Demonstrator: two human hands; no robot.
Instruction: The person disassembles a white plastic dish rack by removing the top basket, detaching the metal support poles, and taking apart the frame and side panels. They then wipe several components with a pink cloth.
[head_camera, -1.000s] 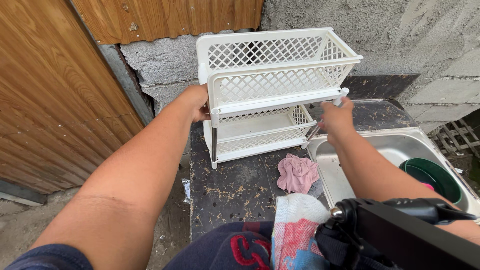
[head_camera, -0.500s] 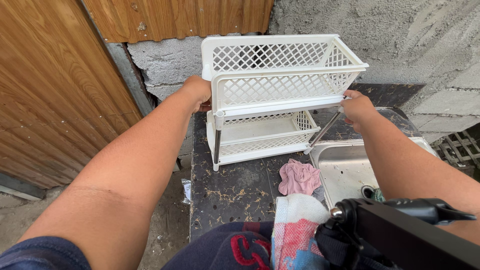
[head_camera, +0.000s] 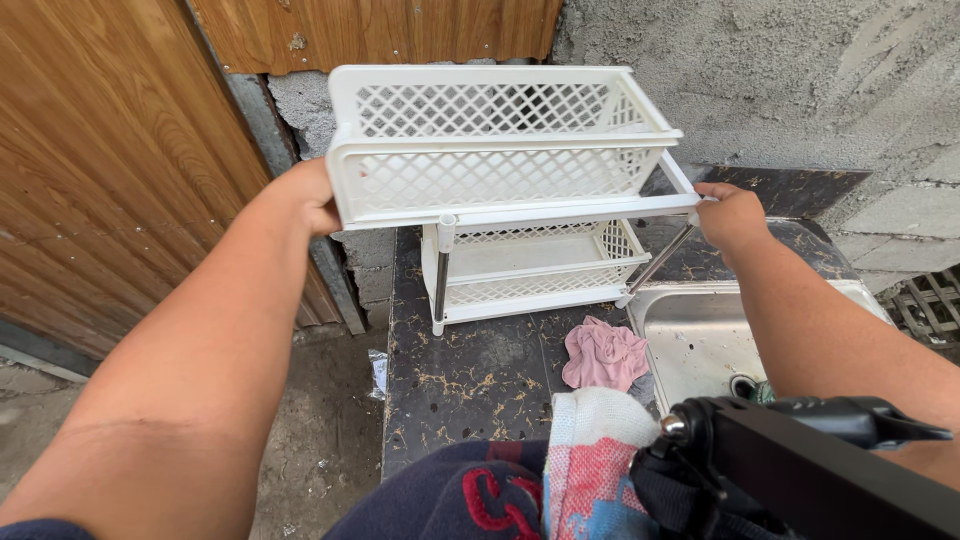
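Fingers on white rack, pink cloth below.

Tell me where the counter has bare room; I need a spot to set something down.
Free: the dark counter between the white rack and the pink cloth, out to its left edge. Crowded: the sink side, with the cloth and the right hand; the left hand grips the rack.

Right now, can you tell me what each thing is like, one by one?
White rack: two tiers, both empty, held at its top tier.
Left hand: gripping the rack's left end.
Right hand: gripping the rack's right front corner.
Pink cloth: crumpled on the dark counter.
Sink: steel, wet-looking, drain showing.
Patterned cloth: bunched at the counter's near edge.
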